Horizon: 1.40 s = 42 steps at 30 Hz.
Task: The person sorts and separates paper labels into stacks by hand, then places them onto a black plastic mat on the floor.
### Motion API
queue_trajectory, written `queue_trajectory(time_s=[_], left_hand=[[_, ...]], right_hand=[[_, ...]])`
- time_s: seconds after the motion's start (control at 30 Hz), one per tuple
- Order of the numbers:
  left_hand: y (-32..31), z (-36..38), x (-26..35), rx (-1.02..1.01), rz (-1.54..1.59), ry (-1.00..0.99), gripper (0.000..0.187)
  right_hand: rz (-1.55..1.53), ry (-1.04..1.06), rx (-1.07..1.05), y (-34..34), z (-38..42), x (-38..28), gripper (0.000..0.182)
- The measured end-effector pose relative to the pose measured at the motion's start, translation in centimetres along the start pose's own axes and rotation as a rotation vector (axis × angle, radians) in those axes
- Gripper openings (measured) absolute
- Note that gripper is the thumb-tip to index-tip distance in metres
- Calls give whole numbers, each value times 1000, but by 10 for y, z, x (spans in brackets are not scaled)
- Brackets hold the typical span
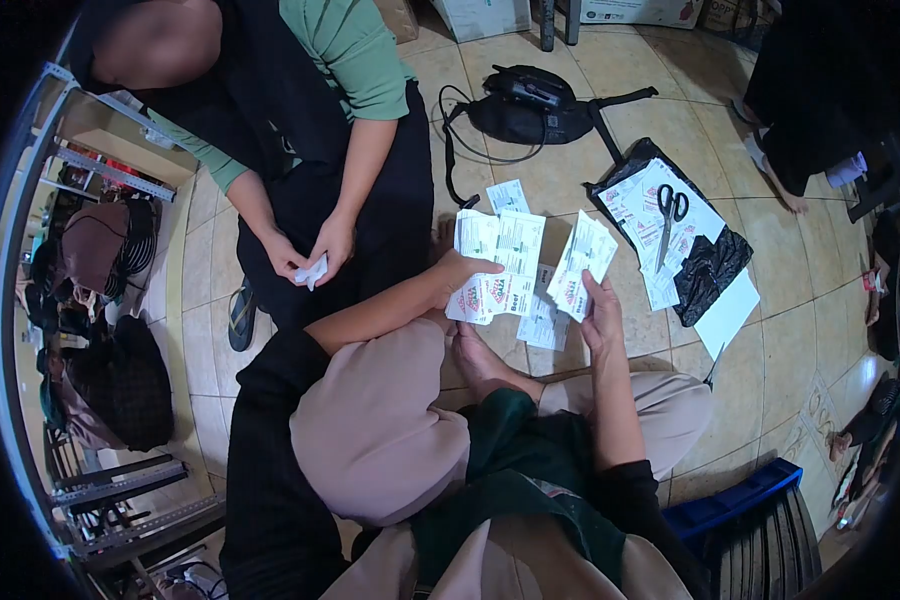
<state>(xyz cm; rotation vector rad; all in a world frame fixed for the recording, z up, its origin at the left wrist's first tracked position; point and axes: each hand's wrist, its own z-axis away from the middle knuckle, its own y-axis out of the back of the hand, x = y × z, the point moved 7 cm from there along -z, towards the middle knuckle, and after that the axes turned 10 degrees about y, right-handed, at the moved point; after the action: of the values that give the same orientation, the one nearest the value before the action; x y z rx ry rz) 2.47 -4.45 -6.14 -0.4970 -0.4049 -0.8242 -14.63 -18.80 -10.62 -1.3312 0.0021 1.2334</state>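
Observation:
My left hand grips a fanned bunch of printed white labels, thumb on top; they carry red lettering, green marks and the word "Beef". In my right hand is a second, narrower stack of similar labels, pinched near its lower end. The two bunches are held side by side, a small gap apart. Below them on the tiled floor lie loose labels, partly covered by what I hold. One more label rests just beyond the left bunch.
Black-handled scissors lie on printed sheets over a black plastic bag, to the right. A black waist bag with straps is farther off. At left, a seated person holds a small white paper. A blue-edged crate stands lower right.

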Motion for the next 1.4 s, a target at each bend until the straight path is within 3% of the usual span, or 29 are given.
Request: queue_trajectory(time_s=[0.2, 0.4, 0.47, 0.53, 0.63, 0.7, 0.73, 0.8, 0.83, 0.87, 0.93, 1.03, 1.07, 1.13, 1.2, 1.27, 1.33, 1.4], left_hand=[[2, -4, -2, -5, 55, 4, 44], [-9, 3, 2, -59, -40, -52, 45], [-9, 1, -3, -111, 63, 30, 46], [-3, -2, -2, -115, 107, -2, 46], [8, -3, -1, -91, 224, -14, 48], [16, -3, -2, -51, 323, 11, 49], [18, -4, -2, -52, 326, 9, 49], [21, -3, -3, -26, 353, -1, 49], [22, -3, -3, -24, 357, -2, 49], [21, -2, -2, -50, 352, -1, 50], [21, -2, -1, -73, 349, -2, 50], [19, 0, 1, -112, 359, -24, 49], [18, 3, 2, -107, 357, -31, 49], [20, 6, 3, -101, 355, -42, 49], [22, 7, 0, -53, 391, -5, 46], [28, -13, -13, -112, 466, 38, 44], [29, -12, -12, -155, 521, 43, 40], [29, -11, -12, -116, 486, 2, 41]], right_hand=[[46, -23, -77, -9, 3, 6, 26], [175, -184, -182, -42, 11, 44, 25], [214, -135, -197, -31, -9, 29, 24], [552, 115, -175, -18, -32, -21, 19], [693, 261, -216, -22, -45, -75, 20], [1697, 808, -461, -54, -33, -101, 20], [1699, 809, -465, -58, -31, -101, 20], [1964, 921, -806, -76, -14, -74, 22], [2042, 813, -938, -73, -11, -54, 17], [2041, 814, -943, -72, -6, -42, 17], [2157, 774, -1219, -67, 9, 0, 21], [2295, 760, -1433, -58, 25, 44, 28], [2293, 764, -1434, -55, 25, 51, 28], [2097, 847, -1217, -67, 20, 47, 27], [2127, 858, -1161, -81, 6, 41, 33], [1879, 548, -745, -93, -25, 22, 33], [1724, 651, -664, -90, -59, 35, 41], [1821, 560, -230, -77, -85, 37, 58]])
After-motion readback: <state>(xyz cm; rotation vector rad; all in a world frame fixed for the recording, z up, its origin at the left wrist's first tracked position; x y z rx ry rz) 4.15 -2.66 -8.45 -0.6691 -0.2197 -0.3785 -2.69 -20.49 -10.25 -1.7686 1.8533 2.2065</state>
